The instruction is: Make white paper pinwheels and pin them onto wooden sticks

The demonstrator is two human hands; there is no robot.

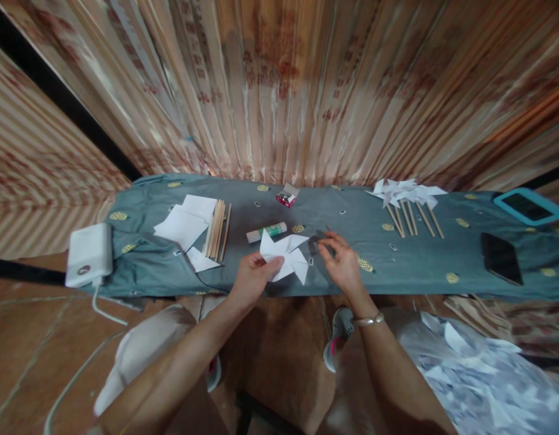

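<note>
My left hand (253, 277) pinches a white paper pinwheel (289, 258) near the table's front edge, its thumb on top near the middle. A little to the right, my right hand (341, 264) is held with thumb and fingertips together; anything between them is too small to make out. Just behind the pinwheel lies a glue stick (274, 229) with a green and white label. Farther back stands an opened small red box (287, 196) with tiny shiny pieces inside. Wooden sticks (218, 229) lie in a bundle left of the pinwheel, beside white paper sheets (182, 226).
Several pinwheels on sticks (408, 194) are piled at the back right. A dark phone (501, 258) and a blue-framed device (530, 206) lie at the right end. At the left edge sits a white power bank (89, 254) with a cable. A clear bag of folded paper (483, 374) is lower right.
</note>
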